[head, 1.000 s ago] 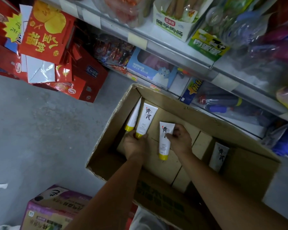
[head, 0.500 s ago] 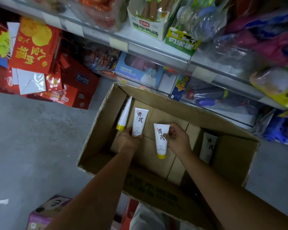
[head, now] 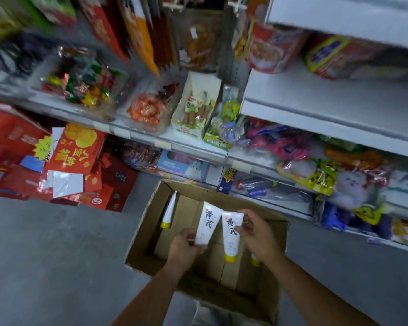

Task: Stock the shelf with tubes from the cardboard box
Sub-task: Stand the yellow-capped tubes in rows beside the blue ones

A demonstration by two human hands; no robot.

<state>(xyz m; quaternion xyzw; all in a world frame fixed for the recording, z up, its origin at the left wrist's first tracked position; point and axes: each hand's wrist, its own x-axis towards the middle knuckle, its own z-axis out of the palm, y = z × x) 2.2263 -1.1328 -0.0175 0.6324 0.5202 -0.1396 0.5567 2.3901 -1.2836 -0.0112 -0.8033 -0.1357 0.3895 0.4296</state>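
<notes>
Over the open cardboard box [head: 144,234] on the floor, the left hand [head: 185,247] grips one white tube [head: 206,223]. The right hand [head: 259,234] pinches a second tube [head: 231,234] just beside it, yellow cap down. A third tube [head: 170,210] leans against the box's left inner wall.

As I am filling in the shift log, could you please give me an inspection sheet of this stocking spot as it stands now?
Surface: grey floor; the open cardboard box stands on it.
Job's things: left tube and right tube held above the box; a third tube leans on its left wall; a yellow cap shows below the right hand.
Clutter: red packets heaped at the left.
Hands: left hand grips the left tube; right hand pinches the right tube.
Cables: nothing seen.
Surroundings: crowded snack shelves; a bare white shelf at upper right.
</notes>
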